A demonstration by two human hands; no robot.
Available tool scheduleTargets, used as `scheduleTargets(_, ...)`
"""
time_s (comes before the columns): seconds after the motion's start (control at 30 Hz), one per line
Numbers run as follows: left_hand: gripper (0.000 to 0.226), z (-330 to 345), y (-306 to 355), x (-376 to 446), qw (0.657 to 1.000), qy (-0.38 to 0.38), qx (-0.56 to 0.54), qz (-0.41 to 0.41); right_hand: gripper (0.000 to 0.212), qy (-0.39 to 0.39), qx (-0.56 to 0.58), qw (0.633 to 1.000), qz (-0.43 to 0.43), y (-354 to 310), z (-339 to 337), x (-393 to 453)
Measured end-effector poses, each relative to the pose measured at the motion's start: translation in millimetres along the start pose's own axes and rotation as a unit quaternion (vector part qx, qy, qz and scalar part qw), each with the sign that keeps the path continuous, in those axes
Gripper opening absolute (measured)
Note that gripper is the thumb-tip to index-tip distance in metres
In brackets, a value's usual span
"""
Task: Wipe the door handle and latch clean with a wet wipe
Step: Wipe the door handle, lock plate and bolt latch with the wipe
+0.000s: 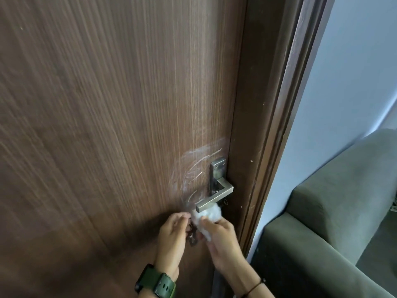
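Observation:
A metal lever door handle (214, 200) sits on its tall backplate (217, 172) near the right edge of a brown wooden door (107, 125). A crumpled white wet wipe (207, 215) is bunched just under the lever's free end. My right hand (221, 239) grips the wipe from below. My left hand (173, 233), with a green watch on the wrist, pinches something at the door just left of the wipe. Dark keys (192, 236) hang between the two hands. The keyhole and latch are hidden.
White scribbled marks (193, 168) cover the door left of the backplate. The dark door frame (268, 125) runs along the right. A grey-green sofa (343, 201) stands close by at lower right, against a pale wall (354, 72).

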State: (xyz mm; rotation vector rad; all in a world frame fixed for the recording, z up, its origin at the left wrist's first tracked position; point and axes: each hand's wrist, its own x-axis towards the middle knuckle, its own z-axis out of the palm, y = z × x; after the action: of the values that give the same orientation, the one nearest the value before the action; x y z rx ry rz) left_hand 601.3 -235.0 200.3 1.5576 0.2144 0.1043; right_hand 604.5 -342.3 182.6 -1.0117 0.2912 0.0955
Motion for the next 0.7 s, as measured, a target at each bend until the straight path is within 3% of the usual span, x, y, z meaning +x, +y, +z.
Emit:
scheduleTargets(0.1,0.016,3,5,1,0.996,-0.046,0.058,0.053,0.012,0.096,0.003,0.995,-0.017,-8,-15,16)
scheduleTargets(0.2,0.016,12,16,6,0.990,-0.065,0.092,0.087,0.023,0.151,-0.096,0.975,-0.135,-16,-19,33)
scheduleTargets(0.27,0.018,17,22,9,0.986,-0.056,0.117,0.109,0.022,0.228,-0.249,0.910,-0.239,-18,-14,44)
scheduleTargets(0.33,0.018,17,25,13,0.979,-0.053,0.148,0.127,0.020,0.284,-0.312,0.854,-0.304,-19,-6,52)
scheduleTargets(0.43,0.018,13,27,18,0.971,-0.088,0.168,0.143,0.026,0.311,-0.327,0.820,-0.352,-19,5,60)
scheduleTargets(0.57,0.018,7,27,22,0.966,-0.123,0.169,0.150,0.032,0.302,-0.325,0.816,-0.371,-7,-1,67)
scheduleTargets(0.7,0.019,7,22,23,0.971,-0.127,0.147,0.143,0.020,0.299,-0.310,0.833,-0.348,-2,-7,72)
